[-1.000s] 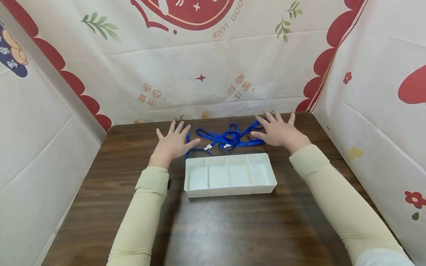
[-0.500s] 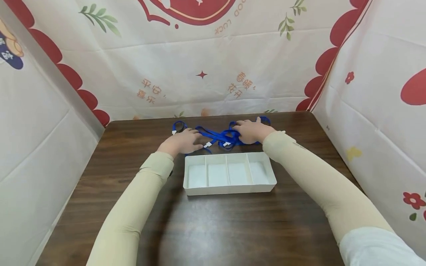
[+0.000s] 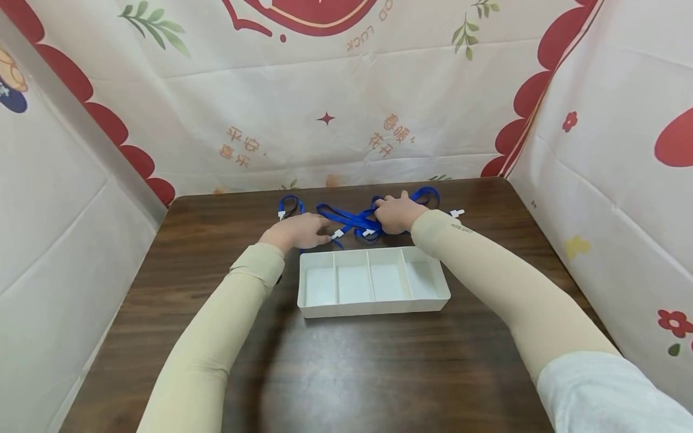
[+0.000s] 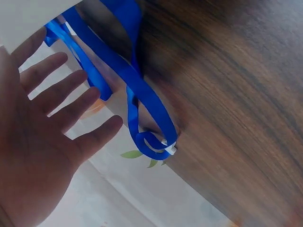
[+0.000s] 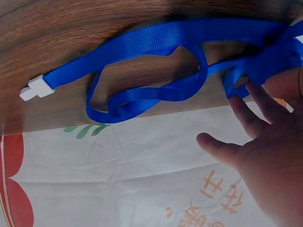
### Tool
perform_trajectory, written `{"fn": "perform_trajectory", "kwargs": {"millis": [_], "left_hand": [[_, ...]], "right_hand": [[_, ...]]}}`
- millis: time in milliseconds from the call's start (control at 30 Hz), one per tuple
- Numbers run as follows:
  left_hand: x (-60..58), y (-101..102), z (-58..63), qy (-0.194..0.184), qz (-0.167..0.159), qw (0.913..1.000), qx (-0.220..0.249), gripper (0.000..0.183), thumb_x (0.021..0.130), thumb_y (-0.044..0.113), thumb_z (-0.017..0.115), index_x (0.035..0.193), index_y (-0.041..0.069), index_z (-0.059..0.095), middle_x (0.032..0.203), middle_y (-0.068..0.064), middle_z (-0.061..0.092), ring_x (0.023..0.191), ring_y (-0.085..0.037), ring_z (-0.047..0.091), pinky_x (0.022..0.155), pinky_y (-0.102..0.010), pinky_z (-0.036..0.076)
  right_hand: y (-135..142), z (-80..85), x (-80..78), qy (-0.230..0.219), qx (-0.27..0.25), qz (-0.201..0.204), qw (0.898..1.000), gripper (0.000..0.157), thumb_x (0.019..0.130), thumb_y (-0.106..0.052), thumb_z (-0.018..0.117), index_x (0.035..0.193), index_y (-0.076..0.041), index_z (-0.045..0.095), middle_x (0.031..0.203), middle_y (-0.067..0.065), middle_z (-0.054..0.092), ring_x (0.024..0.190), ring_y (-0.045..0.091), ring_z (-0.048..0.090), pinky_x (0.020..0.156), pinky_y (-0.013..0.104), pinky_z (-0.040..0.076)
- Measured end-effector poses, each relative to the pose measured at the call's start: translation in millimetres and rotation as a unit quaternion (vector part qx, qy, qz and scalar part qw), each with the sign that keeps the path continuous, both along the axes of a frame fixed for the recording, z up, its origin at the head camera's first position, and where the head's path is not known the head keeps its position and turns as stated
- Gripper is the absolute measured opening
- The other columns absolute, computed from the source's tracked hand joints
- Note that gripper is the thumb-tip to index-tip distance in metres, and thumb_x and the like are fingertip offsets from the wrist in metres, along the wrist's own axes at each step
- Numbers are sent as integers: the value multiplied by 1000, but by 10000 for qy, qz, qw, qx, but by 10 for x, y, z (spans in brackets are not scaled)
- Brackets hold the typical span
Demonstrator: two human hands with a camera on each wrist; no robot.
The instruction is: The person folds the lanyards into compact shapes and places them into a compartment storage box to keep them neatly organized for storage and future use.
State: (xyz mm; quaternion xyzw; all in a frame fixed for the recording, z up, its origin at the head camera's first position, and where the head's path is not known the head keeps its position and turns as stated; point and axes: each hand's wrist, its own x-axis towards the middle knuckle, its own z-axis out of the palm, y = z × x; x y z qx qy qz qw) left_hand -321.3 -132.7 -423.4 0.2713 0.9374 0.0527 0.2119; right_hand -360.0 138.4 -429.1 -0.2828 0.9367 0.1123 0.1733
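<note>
Several blue lanyards [image 3: 346,218] with white plastic clips lie loosely tangled near the table's back edge. My left hand [image 3: 303,231] is low over the lanyards on the left; in the left wrist view its fingers [image 4: 71,90] are spread beside a looped strap [image 4: 147,99], gripping nothing visible. Over the right part of the tangle is my right hand [image 3: 399,214]. The right wrist view has its fingertips [image 5: 236,104] at the bunched straps, with the little finger held away. A long strap [image 5: 165,38] ending in a white clip [image 5: 38,88] lies beside that hand.
In front of the lanyards sits a white tray [image 3: 373,309] divided into compartments, which hold nothing visible. The dark wooden table [image 3: 346,373] is bordered by printed white cloth [image 3: 303,108] at the back and sides.
Both spread hands have come inward and down onto the lanyards. The right hand has moved left, uncovering a loop and a white clip at the right. The tray has stayed in place.
</note>
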Motion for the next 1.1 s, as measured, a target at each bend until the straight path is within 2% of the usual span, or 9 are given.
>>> {"fn": "perform_trajectory", "kwargs": {"millis": [133, 267, 533, 667, 767, 833, 900, 1000, 1100], "left_hand": [[10, -18, 43, -176, 42, 9998, 34, 56, 112, 39, 52, 161, 11, 46, 161, -14, 54, 151, -36, 50, 124, -53, 42], [35, -33, 134, -146, 89, 9999, -16, 57, 113, 39, 52, 161, 10, 46, 162, -14, 53, 152, -36, 50, 125, -53, 41], [89, 34, 443, 435, 333, 9982, 252, 54, 111, 42, 53, 156, 12, 53, 161, -12, 54, 152, -35, 49, 125, -55, 40], [125, 81, 595, 634, 764, 9913, 868, 52, 111, 42, 53, 155, 14, 54, 158, -9, 58, 146, -32, 56, 122, -53, 45], [140, 134, 695, 531, 1280, 9709, 1953, 52, 112, 40, 51, 157, 14, 51, 158, -10, 58, 144, -31, 58, 119, -50, 48], [142, 178, 764, 382, 1626, 9458, 2785, 51, 113, 39, 49, 158, 14, 49, 159, -11, 56, 144, -31, 57, 117, -50, 50], [142, 227, 835, 233, 1911, 9149, 3548, 49, 114, 37, 47, 158, 14, 49, 159, -12, 56, 144, -32, 57, 115, -51, 51], [134, 301, 928, 114, 2129, 8782, 4281, 46, 116, 35, 43, 155, 13, 52, 158, -13, 56, 144, -32, 56, 116, -50, 51], [103, 358, 984, 109, 2169, 8610, 4599, 43, 117, 31, 41, 152, 12, 55, 157, -12, 58, 144, -31, 57, 119, -48, 49]], "right_hand": [[-43, -19, 0, 56, 146, 31, 9999, 40, 104, -12, 49, 138, -7, 70, 169, 17, 42, 157, 43, 36, 121, 83, 19], [-58, 59, 42, 226, 272, 161, 9992, 38, 103, -14, 54, 136, -9, 72, 168, 15, 44, 154, 43, 40, 122, 82, 20], [-4, 460, 191, 1134, 468, 579, 9908, 45, 109, -21, 55, 152, -7, 58, 166, 14, 45, 151, 40, 47, 121, 73, 36], [-17, 667, 234, 1569, 520, 880, 9823, 57, 109, -26, 55, 162, -7, 43, 173, 13, 35, 152, 40, 46, 120, 72, 38], [-43, 825, 247, 1626, 390, 989, 9809, 68, 108, -28, 59, 167, -8, 32, 179, 11, 21, 156, 41, 39, 120, 76, 33], [-57, 936, 257, 1597, 270, 985, 9819, 72, 109, -28, 58, 170, -9, 25, 181, 9, 11, 160, 41, 33, 121, 78, 29], [-67, 1038, 275, 1545, 116, 944, 9834, 72, 110, -27, 54, 171, -11, 19, 182, 6, 3, 162, 40, 27, 122, 80, 23], [-60, 1154, 304, 1598, -49, 974, 9823, 71, 112, -26, 49, 172, -13, 14, 183, 3, -2, 164, 39, 23, 123, 81, 16], [-35, 1228, 325, 1781, -213, 1112, 9775, 77, 110, -29, 53, 172, -13, 11, 182, 1, -4, 164, 39, 23, 124, 82, 13]]}}
